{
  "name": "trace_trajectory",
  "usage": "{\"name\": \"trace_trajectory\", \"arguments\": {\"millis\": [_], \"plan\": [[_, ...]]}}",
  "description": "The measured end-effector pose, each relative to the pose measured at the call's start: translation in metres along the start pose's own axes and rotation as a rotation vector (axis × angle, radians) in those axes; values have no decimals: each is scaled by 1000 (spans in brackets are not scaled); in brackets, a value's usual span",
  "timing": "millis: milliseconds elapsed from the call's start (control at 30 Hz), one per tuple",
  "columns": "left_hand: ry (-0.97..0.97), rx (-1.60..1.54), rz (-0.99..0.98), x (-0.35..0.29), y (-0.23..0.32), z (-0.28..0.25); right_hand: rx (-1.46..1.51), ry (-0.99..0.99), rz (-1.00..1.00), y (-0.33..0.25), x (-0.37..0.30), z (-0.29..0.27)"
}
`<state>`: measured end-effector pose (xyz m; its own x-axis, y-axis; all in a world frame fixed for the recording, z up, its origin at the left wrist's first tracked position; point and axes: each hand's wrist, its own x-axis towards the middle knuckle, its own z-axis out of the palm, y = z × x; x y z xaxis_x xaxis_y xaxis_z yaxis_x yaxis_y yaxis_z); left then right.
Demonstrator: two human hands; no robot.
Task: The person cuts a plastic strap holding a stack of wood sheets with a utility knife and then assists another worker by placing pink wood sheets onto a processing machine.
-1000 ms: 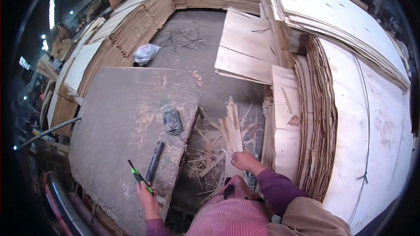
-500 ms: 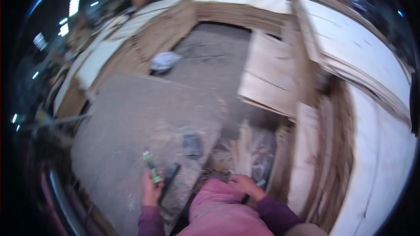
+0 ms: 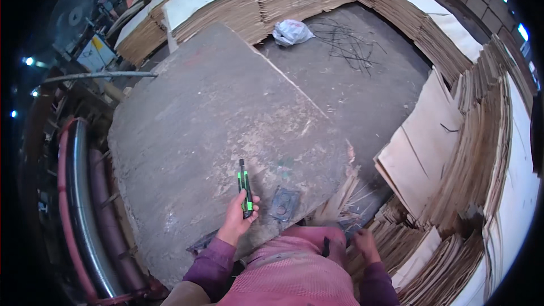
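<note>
A green and black utility knife [image 3: 244,184] is gripped in my left hand [image 3: 241,215], held above the worn grey tabletop [image 3: 187,130] with its dark tip pointing away from me. Just right of that hand lies a dark, flat, roughly square block [image 3: 284,203]. Behind my left wrist, part of another dark object [image 3: 202,242] shows on the tabletop. My right hand [image 3: 365,243] hangs at my right side beside the stacked wood veneer sheets [image 3: 419,249]; its fingers are curled, and nothing shows in them.
Tall veneer stacks [image 3: 289,0] line the far side, and more sheets [image 3: 425,141] lean at the right. A white plastic bag [image 3: 292,32] and tangled dark strapping [image 3: 348,45] lie on the floor [image 3: 351,90]. Left of the table are a shiny roller [image 3: 88,209] and a metal bar [image 3: 102,75].
My view has swung left, so the tabletop sits more centrally. The knife in my left hand now points straight ahead. My right hand has moved from my front out to my side.
</note>
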<state>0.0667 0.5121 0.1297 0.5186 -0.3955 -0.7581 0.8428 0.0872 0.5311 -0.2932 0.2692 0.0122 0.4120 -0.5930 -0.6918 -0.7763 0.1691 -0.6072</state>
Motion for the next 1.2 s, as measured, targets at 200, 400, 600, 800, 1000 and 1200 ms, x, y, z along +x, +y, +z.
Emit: {"name": "trace_trajectory", "arguments": {"millis": [200,400,600,800,1000,1200], "plan": [[-95,-1,-53,5,-37,101,3,70,-475,-159,37,-49],[90,204,133,34,-57,150,-641,261,-631,-195,146,-132],[352,78,171,50,-71,185,-1174,-71,-797,-223,221,-181],[477,106,193,76,-65,200,-1166,-278,-688,-229,260,-190],[498,93,228,106,-49,203,-1112,-171,-833,-242,294,-223],[539,121,244,133,-11,184,-1452,-119,-924,-268,283,-286]]}}
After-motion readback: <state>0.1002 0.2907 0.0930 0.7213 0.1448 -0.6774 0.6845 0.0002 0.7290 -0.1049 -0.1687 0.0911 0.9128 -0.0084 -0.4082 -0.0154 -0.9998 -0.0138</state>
